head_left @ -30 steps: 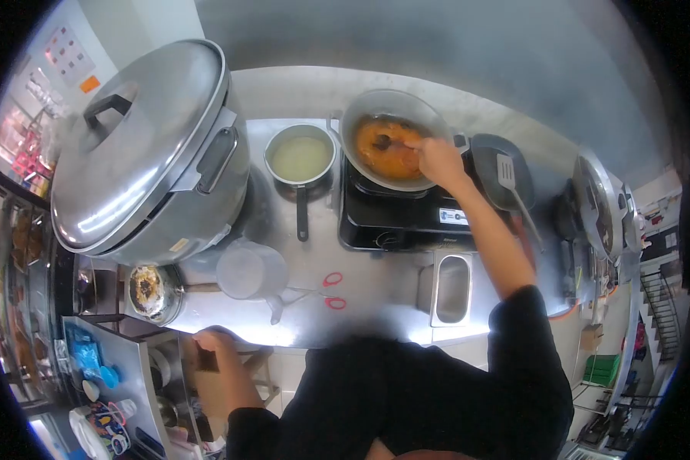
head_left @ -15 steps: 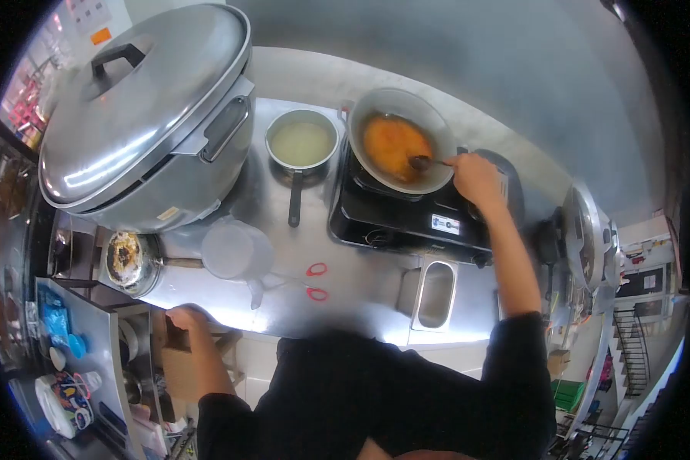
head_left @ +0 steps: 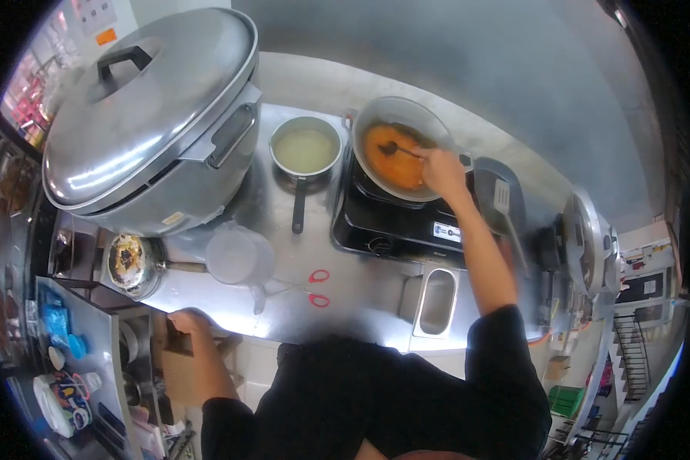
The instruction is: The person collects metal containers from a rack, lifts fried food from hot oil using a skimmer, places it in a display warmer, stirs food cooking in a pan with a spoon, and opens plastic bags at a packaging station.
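My right hand [head_left: 441,170] is closed round the handle of a dark spoon [head_left: 389,148] over a grey pan [head_left: 360,165]. The spoon's bowl lies in the orange food [head_left: 395,167] that fills the pan's bottom; whether this is a sauce or a frying piece I cannot tell. Under the pan is a black portable stove [head_left: 395,222]. Low on the left, my left hand [head_left: 182,320] hangs by the counter's front edge with its fingers curled in; what they hold, if anything, is hidden.
A saucepan [head_left: 300,191] of pale liquid stands left of the stove. A huge lidded pot [head_left: 153,184] fills the back left. Red-handled scissors [head_left: 319,276], a translucent jug [head_left: 240,257] and a metal tray [head_left: 438,303] lie in front. A spatula [head_left: 501,196] rests at right.
My right hand has moved left over the pan, carrying the spoon from the lower right of the orange food to its upper left. My left hand stays by the counter edge.
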The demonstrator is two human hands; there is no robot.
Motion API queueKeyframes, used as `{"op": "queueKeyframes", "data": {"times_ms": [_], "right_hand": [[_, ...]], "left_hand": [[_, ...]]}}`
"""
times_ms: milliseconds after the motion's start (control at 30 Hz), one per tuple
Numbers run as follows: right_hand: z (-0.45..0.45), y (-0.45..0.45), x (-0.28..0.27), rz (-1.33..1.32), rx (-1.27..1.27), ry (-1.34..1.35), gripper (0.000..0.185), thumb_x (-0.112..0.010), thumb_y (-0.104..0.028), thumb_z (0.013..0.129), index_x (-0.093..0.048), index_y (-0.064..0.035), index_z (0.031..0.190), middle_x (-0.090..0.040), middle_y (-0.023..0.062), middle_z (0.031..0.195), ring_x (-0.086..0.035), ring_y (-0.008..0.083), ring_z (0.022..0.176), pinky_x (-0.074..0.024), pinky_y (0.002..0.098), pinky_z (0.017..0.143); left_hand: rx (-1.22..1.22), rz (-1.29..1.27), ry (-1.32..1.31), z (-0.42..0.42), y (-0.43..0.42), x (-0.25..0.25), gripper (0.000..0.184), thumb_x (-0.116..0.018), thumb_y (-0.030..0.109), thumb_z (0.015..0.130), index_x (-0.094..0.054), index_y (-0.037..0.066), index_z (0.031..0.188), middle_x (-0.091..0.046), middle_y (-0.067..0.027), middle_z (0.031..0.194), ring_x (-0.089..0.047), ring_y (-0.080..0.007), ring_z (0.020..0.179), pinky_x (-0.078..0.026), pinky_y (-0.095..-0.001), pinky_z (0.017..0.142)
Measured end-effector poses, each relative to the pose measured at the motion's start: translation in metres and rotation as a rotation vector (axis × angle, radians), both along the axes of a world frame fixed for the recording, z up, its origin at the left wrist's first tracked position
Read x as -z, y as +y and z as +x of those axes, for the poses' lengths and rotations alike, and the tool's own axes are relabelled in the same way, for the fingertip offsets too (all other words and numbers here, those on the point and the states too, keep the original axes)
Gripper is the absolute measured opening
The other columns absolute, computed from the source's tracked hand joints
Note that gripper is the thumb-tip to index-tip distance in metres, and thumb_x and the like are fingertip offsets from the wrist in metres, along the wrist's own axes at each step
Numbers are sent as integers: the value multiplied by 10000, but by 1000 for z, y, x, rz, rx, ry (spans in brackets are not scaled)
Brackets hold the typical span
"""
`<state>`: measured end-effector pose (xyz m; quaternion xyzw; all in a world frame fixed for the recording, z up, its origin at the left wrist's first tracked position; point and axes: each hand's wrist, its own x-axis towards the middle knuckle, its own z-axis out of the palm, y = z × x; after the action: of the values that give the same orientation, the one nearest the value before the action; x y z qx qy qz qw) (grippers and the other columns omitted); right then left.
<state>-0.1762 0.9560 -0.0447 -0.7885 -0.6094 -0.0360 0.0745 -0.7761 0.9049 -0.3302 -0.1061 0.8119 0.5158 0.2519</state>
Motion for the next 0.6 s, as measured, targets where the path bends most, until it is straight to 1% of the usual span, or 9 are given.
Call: {"op": "queueKeyframes", "data": {"times_ms": [100, 133, 200, 233, 333, 433, 500, 533, 600], "right_hand": [[-5, -11, -5, -90, -39, 11, 294, -530, -122, 830, -702, -204, 1053, -669, 174, 902, -643, 362, 809, -514, 451, 733], [-7, -18, -9, -73, -69, -13, 289, -534, -125, 831, -703, -205, 1051, -669, 173, 900, -643, 362, 801, -514, 451, 727], [-13, -33, -17, -39, -135, -57, 279, -541, -130, 833, -706, -208, 1045, -668, 170, 897, -642, 362, 785, -514, 452, 713], [-13, -39, -19, -58, -125, -61, 277, -545, -133, 832, -706, -210, 1043, -669, 169, 894, -643, 359, 782, -515, 452, 710], [-1, -52, -25, -97, -80, -92, 272, -556, -139, 828, -708, -214, 1041, -671, 166, 883, -646, 353, 776, -518, 452, 699], [26, -56, -17, -94, 4, -127, 267, -563, -147, 828, -708, -217, 1041, -672, 163, 877, -649, 349, 781, -521, 450, 695], [44, -54, -13, -77, 65, -92, 263, -563, -154, 833, -709, -222, 1041, -672, 162, 886, -650, 345, 789, -522, 449, 694], [48, -52, -12, -54, 81, -97, 261, -560, -157, 836, -710, -226, 1038, -672, 165, 888, -649, 347, 793, -522, 450, 697], [49, -47, -11, -17, 107, -97, 257, -553, -162, 844, -712, -234, 1033, -670, 172, 891, -647, 351, 802, -520, 451, 703]], "left_hand": [[64, -52, 51, -8, -1, 11, 606, -295, 420, 967, -510, -78, 1235, -508, -253, 1279, -498, -405, 1156, -396, -464, 996], [62, -51, 49, -6, -1, 15, 605, -294, 421, 967, -511, -75, 1237, -507, -252, 1281, -498, -405, 1156, -397, -466, 994], [51, -49, 48, 5, 0, -10, 605, -293, 424, 967, -512, -70, 1239, -505, -250, 1284, -498, -406, 1156, -399, -470, 991], [53, -14, 25, 0, -1, 0, 609, -286, 422, 970, -517, -81, 1225, -504, -256, 1282, -501, -405, 1152, -407, -469, 980], [75, -94, 84, 0, 1, -5, 616, -279, 419, 972, -521, -95, 1210, -503, -262, 1278, -509, -402, 1141, -416, -466, 971], [143, -178, 147, -10, -1, 20, 616, -279, 412, 971, -523, -105, 1198, -505, -267, 1273, -515, -399, 1134, -415, -467, 968], [82, -35, 56, 3, 1, -2, 618, -273, 414, 972, -522, -102, 1202, -504, -268, 1275, -513, -409, 1131, -407, -477, 967], [-8, 70, -50, 3, 1, -4, 618, -270, 415, 973, -521, -100, 1206, -505, -265, 1277, -513, -410, 1132, -405, -477, 967], [7, 36, -12, 3, 1, -5, 614, -265, 411, 975, -518, -96, 1213, -507, -260, 1276, -512, -406, 1133, -403, -472, 969]]}}
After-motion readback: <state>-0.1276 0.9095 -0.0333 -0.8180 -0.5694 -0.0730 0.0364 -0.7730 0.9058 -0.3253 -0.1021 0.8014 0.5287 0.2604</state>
